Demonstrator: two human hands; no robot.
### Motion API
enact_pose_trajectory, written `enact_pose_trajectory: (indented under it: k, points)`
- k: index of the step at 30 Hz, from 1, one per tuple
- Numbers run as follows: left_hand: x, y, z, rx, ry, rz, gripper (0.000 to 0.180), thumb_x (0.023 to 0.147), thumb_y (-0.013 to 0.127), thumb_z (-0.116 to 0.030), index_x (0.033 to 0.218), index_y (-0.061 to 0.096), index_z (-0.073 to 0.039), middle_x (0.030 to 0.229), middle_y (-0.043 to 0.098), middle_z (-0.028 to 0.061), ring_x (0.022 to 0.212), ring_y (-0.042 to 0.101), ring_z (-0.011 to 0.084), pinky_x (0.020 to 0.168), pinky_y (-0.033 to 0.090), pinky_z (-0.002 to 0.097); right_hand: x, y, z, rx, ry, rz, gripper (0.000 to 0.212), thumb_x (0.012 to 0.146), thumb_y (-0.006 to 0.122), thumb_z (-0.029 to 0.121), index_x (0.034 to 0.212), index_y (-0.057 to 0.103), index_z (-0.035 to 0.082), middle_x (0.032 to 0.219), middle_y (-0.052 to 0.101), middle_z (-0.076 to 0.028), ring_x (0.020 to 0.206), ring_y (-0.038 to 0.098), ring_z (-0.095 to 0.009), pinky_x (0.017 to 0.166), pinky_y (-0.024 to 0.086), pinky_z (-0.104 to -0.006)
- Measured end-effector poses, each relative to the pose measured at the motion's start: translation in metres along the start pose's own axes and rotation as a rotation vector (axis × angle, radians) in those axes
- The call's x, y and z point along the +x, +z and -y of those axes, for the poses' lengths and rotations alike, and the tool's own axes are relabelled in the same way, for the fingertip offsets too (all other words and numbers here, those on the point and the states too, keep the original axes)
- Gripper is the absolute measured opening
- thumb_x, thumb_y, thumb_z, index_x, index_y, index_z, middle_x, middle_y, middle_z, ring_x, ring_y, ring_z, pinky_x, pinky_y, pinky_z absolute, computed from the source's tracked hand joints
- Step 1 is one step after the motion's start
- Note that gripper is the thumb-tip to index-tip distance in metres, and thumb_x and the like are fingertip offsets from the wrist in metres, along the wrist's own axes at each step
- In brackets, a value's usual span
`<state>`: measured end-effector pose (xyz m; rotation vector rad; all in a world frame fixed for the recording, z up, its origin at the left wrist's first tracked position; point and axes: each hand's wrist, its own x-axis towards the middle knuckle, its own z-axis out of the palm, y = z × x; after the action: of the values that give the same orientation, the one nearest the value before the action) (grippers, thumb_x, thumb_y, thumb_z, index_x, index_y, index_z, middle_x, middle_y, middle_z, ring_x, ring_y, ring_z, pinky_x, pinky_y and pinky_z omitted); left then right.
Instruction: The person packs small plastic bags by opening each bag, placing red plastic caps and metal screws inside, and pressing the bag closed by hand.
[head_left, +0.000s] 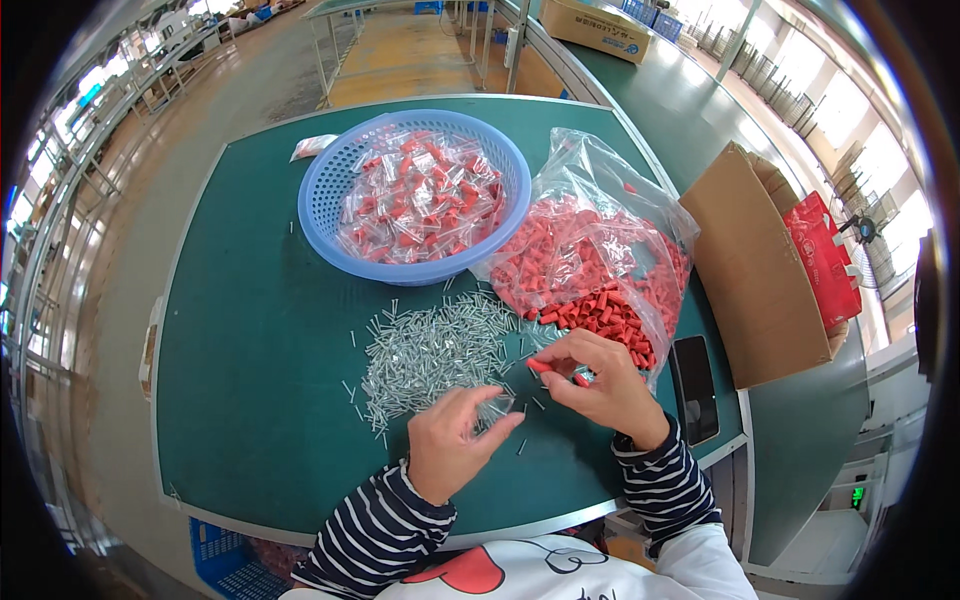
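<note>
My left hand pinches a small clear plastic bag at the near edge of a heap of silver screws. A short way to its right, my right hand has a small red plastic plug between thumb and forefinger. Another bit of red shows under its curled fingers. Beyond that hand, a large clear bag lies with its mouth towards me, full of loose red plugs. At the back left, a blue perforated basket holds many small clear packets with red pieces.
A black phone lies by the right edge of the green table. Beside it stands an open cardboard box with a red package. A small white packet is left of the basket. Under the table sits a blue crate.
</note>
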<state>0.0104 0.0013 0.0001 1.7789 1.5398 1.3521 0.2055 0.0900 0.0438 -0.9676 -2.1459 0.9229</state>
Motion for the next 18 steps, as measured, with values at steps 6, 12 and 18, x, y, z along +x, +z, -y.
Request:
enact_pose_trajectory:
  k: [6, 12, 18]
  points:
    - [0.001, 0.001, -0.001, -0.005, -0.047, -0.03, 0.035, 0.07, 0.086, -0.016, 0.098, 0.07, -0.004, 0.069, 0.054, 0.002, 0.052, 0.04, 0.0092, 0.046, 0.031, 0.0256, -0.002, -0.009, 0.029, 0.092, -0.018, 0.144, 0.023, 0.08, 0.068, -0.001, 0.102, 0.071, 0.003, 0.091, 0.064, -0.005, 0.08, 0.063, -0.014, 0.067, 0.05, -0.0261]
    - [0.002, 0.003, -0.004, 0.035, -0.016, -0.013, 0.033, 0.07, 0.085, -0.015, 0.097, 0.07, -0.006, 0.069, 0.055, 0.0021, 0.051, 0.041, 0.0103, 0.046, 0.034, 0.0262, -0.001, -0.003, 0.032, -0.059, -0.179, 0.219, 0.022, 0.082, 0.067, 0.003, 0.104, 0.067, 0.002, 0.097, 0.061, -0.011, 0.081, 0.063, -0.026, 0.069, 0.053, -0.035]
    - [0.001, 0.003, -0.001, 0.032, 0.036, -0.024, 0.03, 0.071, 0.083, -0.014, 0.096, 0.069, -0.006, 0.066, 0.052, 0.0018, 0.052, 0.043, 0.0123, 0.046, 0.034, 0.0274, 0.002, 0.004, 0.038, -0.151, -0.246, 0.254, 0.024, 0.082, 0.068, 0.005, 0.106, 0.065, 0.002, 0.098, 0.061, -0.011, 0.084, 0.063, -0.03, 0.071, 0.053, -0.0386]
